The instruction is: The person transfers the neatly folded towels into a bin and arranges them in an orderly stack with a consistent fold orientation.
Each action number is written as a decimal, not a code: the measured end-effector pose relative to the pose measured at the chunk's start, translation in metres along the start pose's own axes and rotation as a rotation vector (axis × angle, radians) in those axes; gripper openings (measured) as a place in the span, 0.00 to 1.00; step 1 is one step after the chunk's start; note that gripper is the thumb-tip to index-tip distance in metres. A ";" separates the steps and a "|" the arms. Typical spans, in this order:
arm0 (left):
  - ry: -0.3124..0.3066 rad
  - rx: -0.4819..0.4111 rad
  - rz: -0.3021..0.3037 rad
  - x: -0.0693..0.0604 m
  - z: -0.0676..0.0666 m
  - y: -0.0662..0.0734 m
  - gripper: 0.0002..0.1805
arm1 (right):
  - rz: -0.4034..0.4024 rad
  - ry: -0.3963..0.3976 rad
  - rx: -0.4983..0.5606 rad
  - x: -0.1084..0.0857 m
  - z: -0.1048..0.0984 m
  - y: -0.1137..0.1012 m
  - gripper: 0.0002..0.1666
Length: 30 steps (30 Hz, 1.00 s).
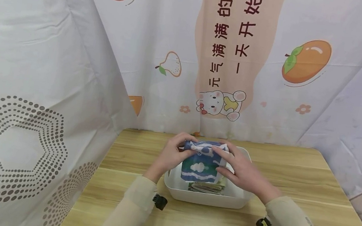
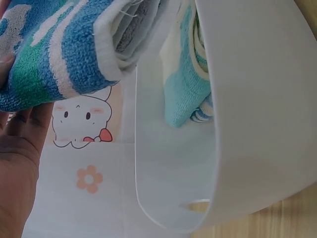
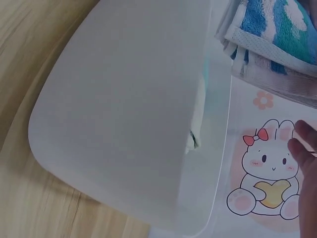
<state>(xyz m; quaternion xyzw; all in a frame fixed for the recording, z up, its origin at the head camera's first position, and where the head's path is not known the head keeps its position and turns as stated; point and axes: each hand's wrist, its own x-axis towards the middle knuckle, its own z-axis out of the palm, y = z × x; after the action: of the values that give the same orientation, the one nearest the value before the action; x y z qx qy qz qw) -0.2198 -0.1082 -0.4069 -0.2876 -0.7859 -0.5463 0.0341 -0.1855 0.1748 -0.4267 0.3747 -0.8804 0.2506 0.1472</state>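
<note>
A folded blue, green and white towel (image 1: 199,167) is held up above a white plastic bin (image 1: 206,199). My left hand (image 1: 174,152) grips the towel's upper left side, with the thumb on the front face and fingers behind. At the upper right, my right hand (image 1: 241,168) has fingertips on the towel's top edge. In the right wrist view, two of its fingers stand apart from the cloth. Below, inside the bin, lie more folded cloths (image 1: 207,187); the left wrist view shows a turquoise and cream towel (image 2: 184,89) among them.
The bin stands on a wood-grain table (image 1: 282,169) near its back edge. Behind it hangs a printed curtain (image 1: 165,100) with fruit and a bunny. A patterned white sheet (image 1: 29,148) drapes along the left side.
</note>
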 end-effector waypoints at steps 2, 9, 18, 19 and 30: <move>0.000 -0.004 -0.018 0.000 0.001 0.000 0.14 | -0.012 0.022 -0.011 0.000 0.001 -0.001 0.45; -0.005 -0.024 -0.084 0.000 0.003 0.000 0.15 | -0.094 0.119 -0.044 0.001 0.004 -0.003 0.37; -0.027 -0.103 -0.135 0.000 0.004 -0.001 0.18 | -0.154 0.265 -0.036 0.006 0.006 -0.003 0.29; -0.030 -0.125 -0.137 0.000 0.004 -0.002 0.18 | -0.152 0.281 -0.025 0.006 0.006 -0.003 0.32; -0.030 -0.155 -0.013 0.001 0.004 -0.005 0.14 | -0.030 0.370 0.131 0.009 0.009 -0.001 0.35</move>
<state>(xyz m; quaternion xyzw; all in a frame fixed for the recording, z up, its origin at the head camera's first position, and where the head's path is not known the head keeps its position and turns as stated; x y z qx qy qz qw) -0.2222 -0.1057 -0.4125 -0.2923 -0.7437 -0.6012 -0.0038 -0.1915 0.1646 -0.4299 0.3442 -0.8145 0.3696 0.2854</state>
